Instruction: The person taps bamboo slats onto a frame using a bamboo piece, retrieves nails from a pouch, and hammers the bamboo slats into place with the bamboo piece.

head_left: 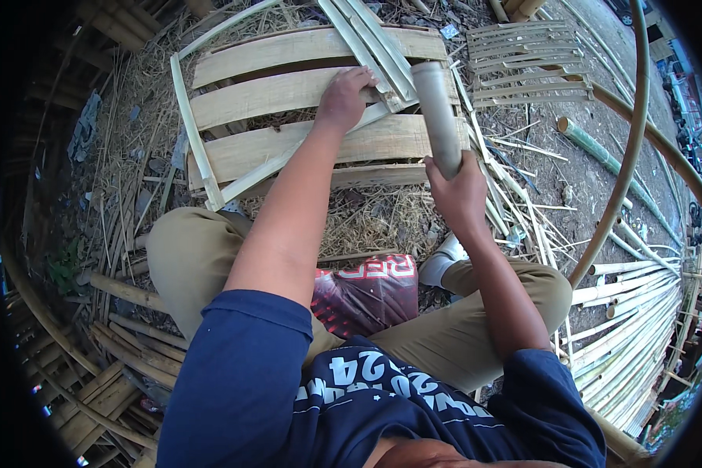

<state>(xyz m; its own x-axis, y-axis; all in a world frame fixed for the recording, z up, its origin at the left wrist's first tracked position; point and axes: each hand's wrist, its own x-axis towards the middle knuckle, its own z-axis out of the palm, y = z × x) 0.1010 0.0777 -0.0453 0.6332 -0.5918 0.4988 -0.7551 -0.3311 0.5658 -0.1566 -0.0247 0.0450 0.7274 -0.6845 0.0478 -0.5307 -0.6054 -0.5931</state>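
Note:
A low slatted wooden bench (242, 101) stands before me, its pale planks running crosswise with gaps between them. Several split bamboo strips (378, 51) slant down over its far right part. Their near ends meet another thin bamboo strip (269, 168) that crosses the planks diagonally. My left hand (345, 97) lies at those ends, fingers curled against the split strips; its grip is partly hidden. In my right hand (459, 191) is a thick, pale, cylindrical club (438, 121), held upright by its near end and slightly blurred. Its far end is beside the strips.
Left of the bench, a bent bamboo strip (187, 125) leans along the edge. At far right lies a bamboo lattice panel (526, 66). A green bamboo pole (600, 152) and a pile of bamboo poles (632, 312) lie right. A curved pole (636, 132) rises nearby. Shavings litter the ground.

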